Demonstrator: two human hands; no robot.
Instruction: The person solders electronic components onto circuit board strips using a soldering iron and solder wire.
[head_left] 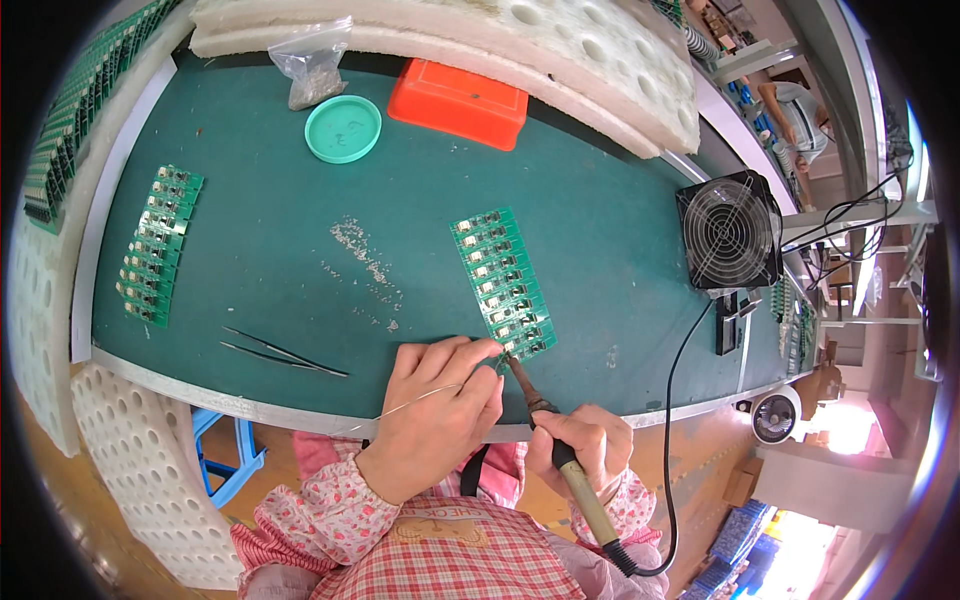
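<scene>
A green circuit board panel (505, 280) with a row of small components lies on the green mat in front of me. My right hand (590, 445) is closed round the handle of a soldering iron (580, 490), whose tip meets the panel's near end. My left hand (435, 405) is closed, with a thin solder wire (415, 400) running out across its back. Its fingertips are at the same end of the panel, close to the iron's tip. Tweezers (285, 355) lie on the mat left of my left hand.
Another board panel (160, 245) lies at the left. Small loose parts (365, 260) are scattered mid-mat. Behind them are a teal lid (343, 129), a plastic bag (315, 70) and a red box (458, 103). A fan (730, 230) stands right; the iron's cord (672, 420) curves nearby.
</scene>
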